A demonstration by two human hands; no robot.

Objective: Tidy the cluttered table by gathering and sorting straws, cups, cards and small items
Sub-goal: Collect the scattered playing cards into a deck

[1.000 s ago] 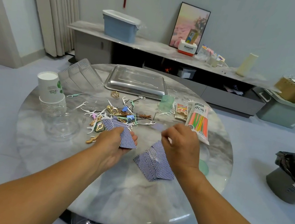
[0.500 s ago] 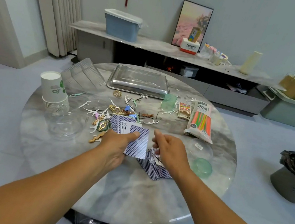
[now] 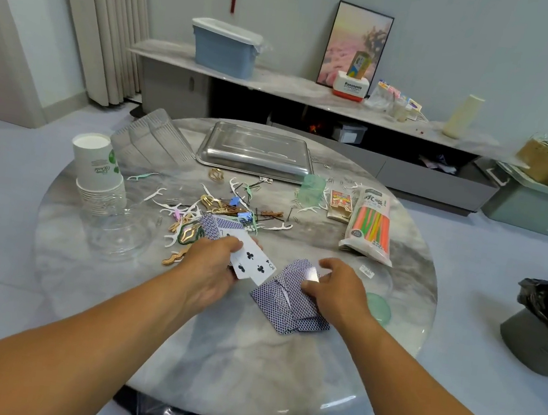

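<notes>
On the round marble table (image 3: 247,359), the left hand (image 3: 210,265) is gripping a small fan of cards (image 3: 252,261), thumb curled over the top; the three of clubs is facing up, and blue-backed cards are showing behind it. Just to the right, the right hand (image 3: 335,287) is resting on a loose pile (image 3: 288,307) of face-down blue cards lying flat on the table, its fingers bent down onto the top card; whether it is pinching a card or only pressing I cannot tell. Beyond the hands, a clutter (image 3: 224,208) of floss picks, clips and hairpins is lying scattered mid-table. At the left, a stack of paper cups (image 3: 98,168) is standing upright, with clear plastic cups (image 3: 117,233) just in front of it. At the right, a bag of coloured straws (image 3: 370,226) is lying flat, and a green lid (image 3: 379,308) is sitting near the right wrist. A steel tray (image 3: 255,151) is lying at the far side.
</notes>
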